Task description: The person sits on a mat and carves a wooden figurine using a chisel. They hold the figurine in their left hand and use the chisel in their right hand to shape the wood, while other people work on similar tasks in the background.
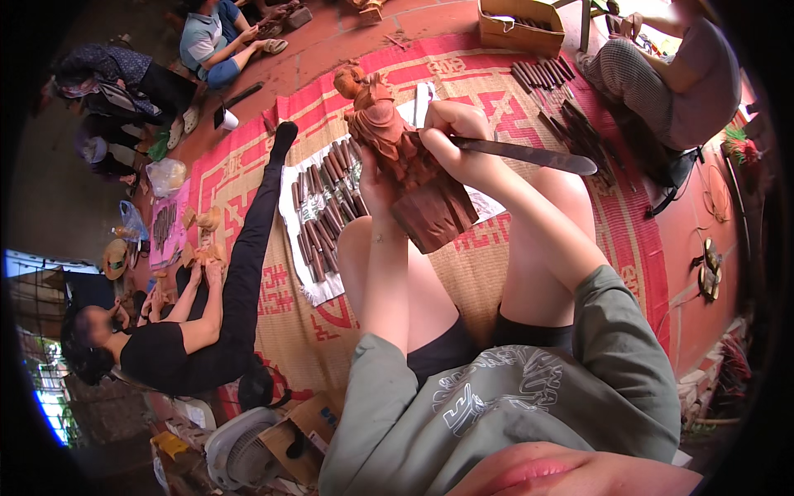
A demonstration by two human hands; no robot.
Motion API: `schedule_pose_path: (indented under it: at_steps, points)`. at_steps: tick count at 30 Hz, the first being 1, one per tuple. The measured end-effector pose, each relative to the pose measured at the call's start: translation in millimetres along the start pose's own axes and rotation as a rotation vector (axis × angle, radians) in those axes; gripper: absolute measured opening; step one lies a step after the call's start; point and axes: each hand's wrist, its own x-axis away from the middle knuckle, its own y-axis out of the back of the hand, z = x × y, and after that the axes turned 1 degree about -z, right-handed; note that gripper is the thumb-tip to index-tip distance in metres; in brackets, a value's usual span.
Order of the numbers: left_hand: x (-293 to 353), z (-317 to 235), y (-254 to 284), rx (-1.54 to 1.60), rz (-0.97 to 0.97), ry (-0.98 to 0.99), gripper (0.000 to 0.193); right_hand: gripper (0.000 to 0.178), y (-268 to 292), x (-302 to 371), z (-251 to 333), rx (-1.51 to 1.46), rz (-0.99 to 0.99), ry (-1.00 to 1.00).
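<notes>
A reddish-brown carved wooden figurine [382, 124] on a block-like base leans up and to the left in front of my knees. My left hand [375, 180] grips it from its left side, with most of the fingers hidden behind the wood. Against the figurine's upper right side, my right hand [460, 134] is closed around a carving tool [538, 155]. The tool's long, flat, dark shank ends in a rounded tip pointing right. Its working end is hidden by my fingers and the figurine.
Several wood-handled carving tools [319, 217] lie on a white cloth [291, 217] by my left knee. More tools [571, 132] rest on the red-patterned mat [285, 331] at right, near a cardboard box [517, 39]. Co-workers sit around; one at left handles pale wood [207, 236].
</notes>
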Motion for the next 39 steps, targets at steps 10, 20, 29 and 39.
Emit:
schedule_pose_path:
  at_steps: [10,20,29,39]
  points:
    - [1,-2,-1,0.010,-0.062,-0.013,0.066,0.014,-11,4,-2,-0.195,-0.164,0.000]
    - [5,-5,7,0.032,-0.076,-0.011,0.056,0.017,-6,4,1,-0.004,-0.092,0.009]
    - [2,6,-22,0.058,-0.166,-0.039,0.065,0.019,-2,0,10,-0.065,-0.124,0.011]
    - [3,-10,9,-0.096,-0.205,-0.005,0.058,0.021,-1,1,4,-0.123,-0.119,-0.031]
